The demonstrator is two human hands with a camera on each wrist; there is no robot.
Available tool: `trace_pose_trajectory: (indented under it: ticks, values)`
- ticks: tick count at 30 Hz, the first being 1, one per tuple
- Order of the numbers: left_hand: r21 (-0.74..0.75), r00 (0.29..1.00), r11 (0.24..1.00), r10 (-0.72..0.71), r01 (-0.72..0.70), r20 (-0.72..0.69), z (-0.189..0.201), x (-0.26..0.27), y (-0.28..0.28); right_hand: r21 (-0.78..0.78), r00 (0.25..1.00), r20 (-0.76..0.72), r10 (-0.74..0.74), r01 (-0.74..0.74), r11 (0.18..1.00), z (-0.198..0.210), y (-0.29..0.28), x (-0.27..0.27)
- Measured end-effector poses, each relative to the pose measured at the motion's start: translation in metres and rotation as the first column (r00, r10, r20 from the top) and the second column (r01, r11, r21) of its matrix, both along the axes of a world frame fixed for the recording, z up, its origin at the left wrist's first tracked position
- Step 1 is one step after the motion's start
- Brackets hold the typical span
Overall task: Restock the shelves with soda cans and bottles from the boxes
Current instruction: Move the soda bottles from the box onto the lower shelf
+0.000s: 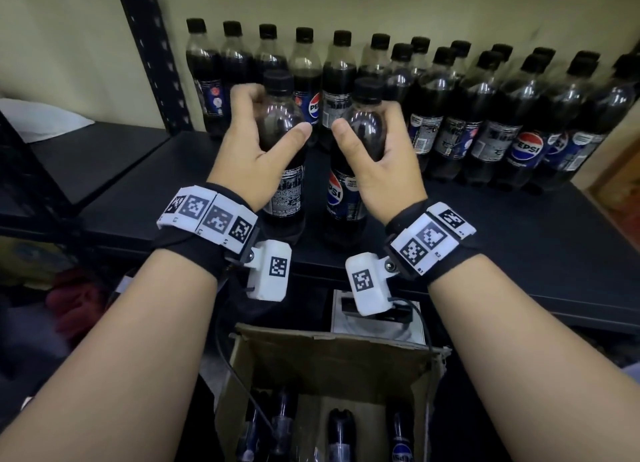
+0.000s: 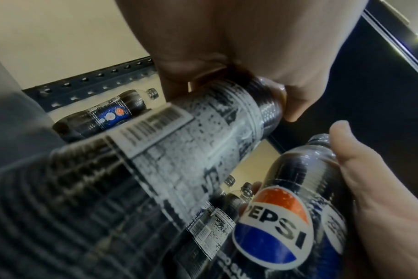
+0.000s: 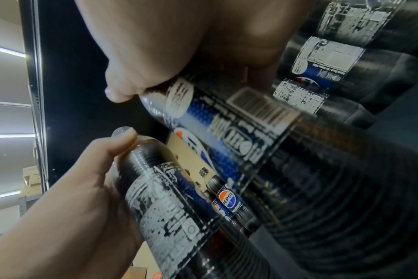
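Black shelf (image 1: 519,240), Pepsi row (image 1: 485,115) at rear.
Left hand (image 1: 256,150) grips left bottle (image 1: 284,191); right hand (image 1: 377,163) grips right bottle (image 1: 346,198). Set both upright before the row, bases flat, then release.

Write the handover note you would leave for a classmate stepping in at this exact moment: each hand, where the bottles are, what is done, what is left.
Left hand grips a Pepsi bottle by its shoulder; right hand grips a second bottle likewise. Both are upright over the front of the black shelf; whether their bases touch it is unclear.
Done: rows of bottles already stand at the back, doubled on the right.
Left: set these two down, then fetch the remaining bottles from the open cardboard box below.
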State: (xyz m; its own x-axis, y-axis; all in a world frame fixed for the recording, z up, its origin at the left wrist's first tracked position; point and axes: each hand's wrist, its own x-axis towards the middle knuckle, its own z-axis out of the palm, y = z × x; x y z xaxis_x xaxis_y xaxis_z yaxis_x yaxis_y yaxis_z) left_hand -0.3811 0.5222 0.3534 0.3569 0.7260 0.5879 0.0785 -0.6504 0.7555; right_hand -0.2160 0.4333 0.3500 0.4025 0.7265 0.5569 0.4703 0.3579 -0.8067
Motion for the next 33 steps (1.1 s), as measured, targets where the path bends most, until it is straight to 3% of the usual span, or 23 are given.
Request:
trace_pose_trajectory:
  ticks: [7, 12, 18, 33]
  values:
    - [-0.047, 0.992, 0.991, -0.129, 0.128, -0.018, 0.005, -0.012, 0.002, -0.140, 0.997, 0.082, -0.005, 0.016, 0.990, 0.004, -0.011, 0.002]
    - [0.046, 0.981, 0.998, 0.054, -0.047, -0.185, 0.009, -0.035, 0.007, -0.214, 0.931, 0.355, -0.085, 0.169, 0.962, 0.011, -0.030, 0.011]
    - [0.010, 0.966, 0.999, 0.043, -0.042, -0.255, 0.019, -0.036, 0.006, -0.165, 0.856, 0.485, -0.178, 0.289, 0.943, 0.024, -0.041, 0.007]
    - [0.000, 0.966, 0.998, 0.059, -0.061, -0.253, 0.019, 0.009, 0.037, -0.240, 0.868, 0.483, -0.119, 0.262, 0.935, 0.029, 0.006, 0.034]
